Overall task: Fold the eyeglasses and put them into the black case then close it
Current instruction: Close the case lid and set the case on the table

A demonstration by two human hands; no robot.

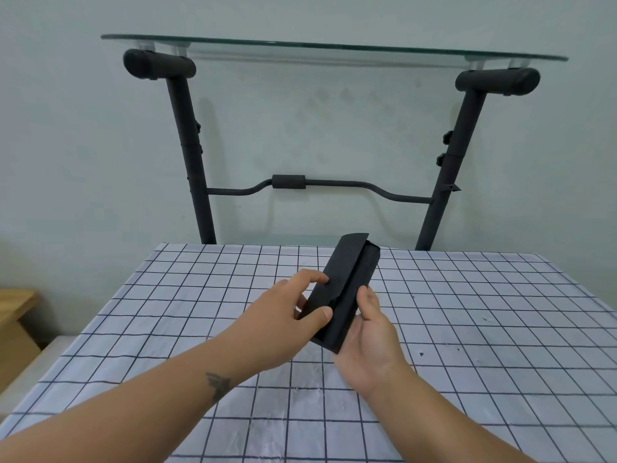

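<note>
Black case is held aloft, long axis near-to-far; right hand cups its near end, left hand pinches the flap.

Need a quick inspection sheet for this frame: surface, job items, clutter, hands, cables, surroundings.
Surface: table under a grid-check cloth, small specks on it.
Job's things: black case held above the cloth, flap not fully shut; eyeglasses not seen.
Clutter: nothing seen.
Grippers: left hand pinches the flap; right hand cradles the case from below.
Cables: nothing seen.
Surroundings: glass-top stand on black legs against the wall; wooden furniture at left.
</note>
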